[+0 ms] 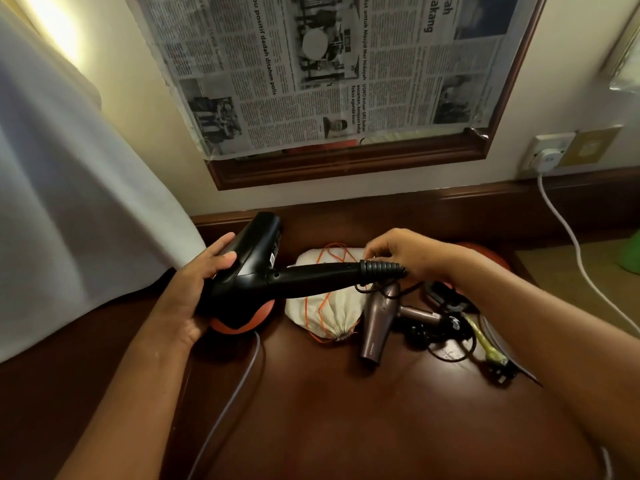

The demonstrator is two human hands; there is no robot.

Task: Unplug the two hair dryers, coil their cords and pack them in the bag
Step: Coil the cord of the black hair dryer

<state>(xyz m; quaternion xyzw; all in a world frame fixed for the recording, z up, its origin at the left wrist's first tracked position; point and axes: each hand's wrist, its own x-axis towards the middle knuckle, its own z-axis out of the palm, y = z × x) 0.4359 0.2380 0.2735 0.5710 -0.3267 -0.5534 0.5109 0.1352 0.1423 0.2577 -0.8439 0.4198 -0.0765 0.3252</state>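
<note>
Head view. Dark wooden tabletop (346,393) below a newspaper-covered frame (311,64). Left hand (194,282) curls round the barrel of the black hair dryer (277,275), held above the table; right hand (408,254) pinches its ribbed cord collar (381,268). Judged rigid and light, its cord limp; best held by barrel or handle. Beneath lie the cloth drawstring bag (332,306), closed, and bronze hair dryer (381,323) amid tangled black cord (446,344). White plug (549,159) sits in the wall socket.

Left hand (194,285) gripping, right hand (398,252) fingers seemingly pinching.
</note>
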